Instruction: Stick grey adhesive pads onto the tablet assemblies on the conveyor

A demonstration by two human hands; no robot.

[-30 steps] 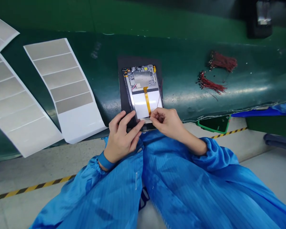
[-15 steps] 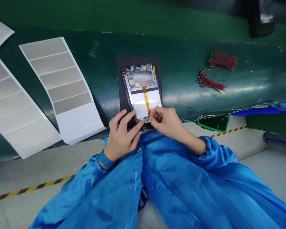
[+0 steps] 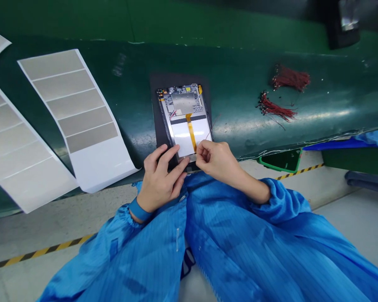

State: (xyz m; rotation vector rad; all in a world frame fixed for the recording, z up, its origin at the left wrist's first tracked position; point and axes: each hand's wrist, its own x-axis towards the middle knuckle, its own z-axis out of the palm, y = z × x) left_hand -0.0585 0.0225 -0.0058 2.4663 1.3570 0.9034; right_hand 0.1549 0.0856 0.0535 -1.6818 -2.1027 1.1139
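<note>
Head camera view: a person in a blue antistatic smock (image 3: 233, 235) works over an opened tablet (image 3: 184, 121) lying on a black mat (image 3: 155, 117) at the middle of a green-topped desk (image 3: 239, 113). The left hand (image 3: 160, 178), open with fingers spread, presses at the tablet's lower edge, a blue wrist strap (image 3: 139, 209) at its wrist. The right hand (image 3: 216, 159) pinches thumb to forefinger at the bottom of a white panel (image 3: 182, 140); whatever lies between the fingertips is hidden. At the far end the circuit board (image 3: 181, 98) and its metal shield (image 3: 183, 103) sit exposed, with no cover on them. A gold flex ribbon (image 3: 191, 132) already runs down across the panel. Sheets of grey pads (image 3: 78, 100) lie to the left, and red wire bundles (image 3: 290, 78) lie to the right on the desk.
</note>
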